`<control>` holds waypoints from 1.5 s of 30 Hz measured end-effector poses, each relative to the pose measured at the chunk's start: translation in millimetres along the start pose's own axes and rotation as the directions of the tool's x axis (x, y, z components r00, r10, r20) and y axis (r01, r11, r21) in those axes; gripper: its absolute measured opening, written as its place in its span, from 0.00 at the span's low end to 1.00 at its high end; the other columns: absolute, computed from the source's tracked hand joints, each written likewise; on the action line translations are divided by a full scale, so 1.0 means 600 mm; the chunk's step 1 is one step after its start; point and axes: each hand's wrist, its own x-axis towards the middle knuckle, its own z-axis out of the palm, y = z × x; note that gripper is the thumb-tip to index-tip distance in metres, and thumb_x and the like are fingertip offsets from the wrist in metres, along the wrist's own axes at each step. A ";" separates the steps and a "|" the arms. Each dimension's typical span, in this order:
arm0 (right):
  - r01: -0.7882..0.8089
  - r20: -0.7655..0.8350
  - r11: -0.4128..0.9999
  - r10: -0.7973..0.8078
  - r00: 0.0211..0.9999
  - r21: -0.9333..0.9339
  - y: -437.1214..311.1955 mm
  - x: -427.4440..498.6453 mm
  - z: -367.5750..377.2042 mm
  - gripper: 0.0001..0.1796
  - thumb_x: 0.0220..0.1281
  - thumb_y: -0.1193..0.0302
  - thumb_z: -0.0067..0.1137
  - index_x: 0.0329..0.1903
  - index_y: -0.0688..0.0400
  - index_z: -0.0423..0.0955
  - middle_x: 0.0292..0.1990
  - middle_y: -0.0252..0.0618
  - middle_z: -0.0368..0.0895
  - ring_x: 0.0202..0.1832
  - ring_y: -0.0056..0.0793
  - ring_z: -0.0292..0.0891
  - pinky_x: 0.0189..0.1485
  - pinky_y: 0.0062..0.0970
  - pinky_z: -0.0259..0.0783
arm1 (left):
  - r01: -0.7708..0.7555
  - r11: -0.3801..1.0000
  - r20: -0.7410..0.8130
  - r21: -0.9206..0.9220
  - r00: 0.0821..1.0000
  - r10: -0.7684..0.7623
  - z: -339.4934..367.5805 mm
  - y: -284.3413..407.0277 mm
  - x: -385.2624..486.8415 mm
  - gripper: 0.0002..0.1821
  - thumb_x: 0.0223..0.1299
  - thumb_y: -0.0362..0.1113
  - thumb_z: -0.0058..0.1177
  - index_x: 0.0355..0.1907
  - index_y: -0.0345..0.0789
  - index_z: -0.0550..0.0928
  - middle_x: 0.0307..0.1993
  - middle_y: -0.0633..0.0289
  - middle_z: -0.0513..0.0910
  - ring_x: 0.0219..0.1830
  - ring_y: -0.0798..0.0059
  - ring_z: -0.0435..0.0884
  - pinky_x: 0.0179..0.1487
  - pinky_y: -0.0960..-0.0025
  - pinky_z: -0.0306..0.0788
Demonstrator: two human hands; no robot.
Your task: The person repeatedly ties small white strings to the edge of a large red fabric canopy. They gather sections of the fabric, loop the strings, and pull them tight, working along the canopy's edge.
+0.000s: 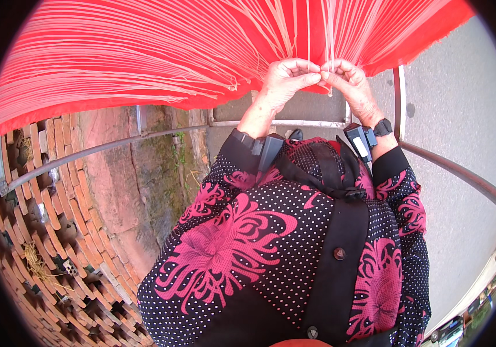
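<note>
A wide sheet of red cloth (196,103) spreads across the top of the view, with many pale strings (135,65) stretched over it. Some strings end in small knots or loops near the cloth's lower edge. My left hand (289,80) pinches a thin pale cord (308,39) between thumb and forefinger. Close against it, my right hand (347,82) pinches more pale cords (330,41). The fingertips of both hands meet, and a short knotted cord end (329,91) dangles below them. Exactly how the cords cross between the fingertips is hidden.
A metal tube frame (104,145) curves across in front of my body, below the cloth. Stacked bricks (74,217) lie at the left beside a stone ledge (109,169). Grey pavement (451,108) runs along the right; a vehicle (449,329) stands far off at lower right.
</note>
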 end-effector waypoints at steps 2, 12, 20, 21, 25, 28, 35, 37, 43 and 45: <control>-0.022 -0.017 1.000 0.022 1.000 -0.006 0.010 -0.002 -0.007 0.07 0.61 0.72 0.57 0.42 0.57 0.75 0.34 0.30 0.80 0.38 0.16 0.75 0.46 0.19 0.69 | 0.010 1.000 -0.002 0.021 1.000 -0.010 -0.004 -0.019 0.004 0.09 0.54 0.27 0.58 0.39 0.32 0.81 0.35 0.61 0.83 0.38 0.79 0.81 0.43 0.76 0.75; -0.013 -0.097 0.996 0.005 0.995 -0.085 0.033 -0.006 -0.020 0.05 0.61 0.73 0.57 0.39 0.58 0.75 0.34 0.29 0.79 0.39 0.17 0.76 0.47 0.20 0.70 | 0.026 0.999 -0.098 -0.029 0.995 -0.029 -0.027 -0.084 0.011 0.08 0.59 0.32 0.56 0.39 0.33 0.80 0.35 0.62 0.83 0.40 0.76 0.81 0.47 0.74 0.72; 0.060 -0.186 0.998 -0.064 0.981 -0.025 0.050 -0.012 -0.036 0.04 0.61 0.74 0.56 0.39 0.58 0.75 0.33 0.29 0.79 0.37 0.17 0.76 0.47 0.20 0.70 | -0.081 0.915 -0.169 -0.396 0.986 0.015 -0.056 -0.068 -0.011 0.07 0.63 0.34 0.50 0.37 0.34 0.79 0.30 0.61 0.80 0.37 0.69 0.81 0.48 0.63 0.75; 0.072 -0.192 0.997 -0.073 0.979 -0.010 0.051 -0.013 -0.037 0.04 0.61 0.74 0.56 0.39 0.58 0.75 0.33 0.29 0.79 0.37 0.18 0.76 0.46 0.20 0.70 | -0.092 0.894 -0.173 -0.438 0.985 0.016 -0.059 -0.067 -0.015 0.07 0.63 0.34 0.50 0.38 0.34 0.79 0.30 0.61 0.80 0.36 0.69 0.81 0.47 0.64 0.75; 0.069 -0.246 0.996 -0.054 0.968 0.053 0.051 -0.014 -0.040 0.05 0.61 0.73 0.56 0.39 0.58 0.75 0.33 0.30 0.79 0.36 0.18 0.76 0.47 0.21 0.70 | -0.150 0.818 -0.202 -0.555 0.978 0.042 -0.074 -0.064 -0.022 0.07 0.64 0.33 0.48 0.37 0.33 0.80 0.29 0.60 0.81 0.31 0.71 0.80 0.41 0.67 0.76; 0.086 -0.277 0.993 -0.060 0.959 0.083 0.047 -0.017 -0.042 0.05 0.61 0.73 0.56 0.39 0.59 0.75 0.34 0.31 0.79 0.36 0.18 0.76 0.47 0.22 0.70 | -0.180 0.810 -0.179 -0.558 0.979 0.094 -0.090 -0.057 -0.029 0.11 0.66 0.37 0.45 0.35 0.33 0.80 0.29 0.59 0.81 0.32 0.72 0.79 0.40 0.67 0.74; 0.053 -0.224 0.995 -0.032 0.974 0.088 0.048 -0.019 -0.040 0.07 0.64 0.67 0.53 0.39 0.57 0.76 0.32 0.30 0.80 0.37 0.17 0.75 0.46 0.21 0.68 | -0.072 0.918 -0.084 -0.389 0.996 0.043 -0.073 -0.063 -0.038 0.22 0.69 0.50 0.37 0.26 0.37 0.74 0.29 0.58 0.78 0.41 0.61 0.76 0.53 0.60 0.67; 0.025 -0.192 0.999 -0.015 0.981 0.048 0.052 -0.022 -0.036 0.08 0.64 0.66 0.53 0.39 0.56 0.76 0.32 0.29 0.80 0.38 0.16 0.74 0.46 0.21 0.67 | -0.041 0.947 -0.008 -0.319 0.999 0.041 -0.066 -0.073 -0.038 0.20 0.67 0.50 0.42 0.25 0.37 0.73 0.31 0.57 0.79 0.45 0.61 0.76 0.54 0.59 0.67; -0.083 -0.129 0.991 0.070 0.989 -0.101 0.059 -0.025 -0.022 0.08 0.63 0.65 0.57 0.39 0.55 0.77 0.33 0.26 0.79 0.39 0.12 0.71 0.47 0.20 0.66 | 0.091 0.989 0.071 -0.116 0.994 -0.083 -0.054 -0.112 -0.040 0.08 0.56 0.35 0.58 0.35 0.34 0.78 0.34 0.61 0.81 0.41 0.71 0.79 0.51 0.68 0.69; -0.120 -0.106 0.989 0.110 0.988 -0.085 0.059 -0.026 -0.020 0.07 0.61 0.66 0.58 0.39 0.55 0.76 0.33 0.24 0.78 0.39 0.12 0.70 0.47 0.19 0.66 | 0.124 0.990 0.032 -0.066 0.992 -0.122 -0.050 -0.122 -0.037 0.08 0.54 0.28 0.58 0.38 0.34 0.79 0.35 0.64 0.81 0.40 0.79 0.78 0.48 0.74 0.70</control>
